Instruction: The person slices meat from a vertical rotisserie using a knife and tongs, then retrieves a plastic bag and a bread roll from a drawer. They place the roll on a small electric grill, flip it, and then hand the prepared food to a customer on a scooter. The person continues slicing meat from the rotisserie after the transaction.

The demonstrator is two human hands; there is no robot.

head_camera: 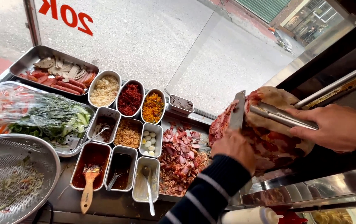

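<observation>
Sleeve: your dark striped sleeve (pixel 211 186) sits closest to the lens, leading up to your left hand (pixel 235 146).
Left grip: closed round the handle of a knife (pixel 238 110); blade upright, flat against the meat cone (pixel 265 124), likely so it shaves thin slices downward.
Right grip: your right hand (pixel 336 126) is clamped on metal tongs (pixel 283 115), tips pressed into the cone just beyond the blade, apparently to steady it.
Meat cone: between your two hands; crust browned, cut face red-pink and moist.
Below left grip: pile of shaved meat (pixel 182 159) on the steel counter, presumably where slices drop.
Further left of the knife: metal tubs of toppings and sauces (pixel 122 159), a sausage tray (pixel 41 56), a colander (pixel 3 166).
</observation>
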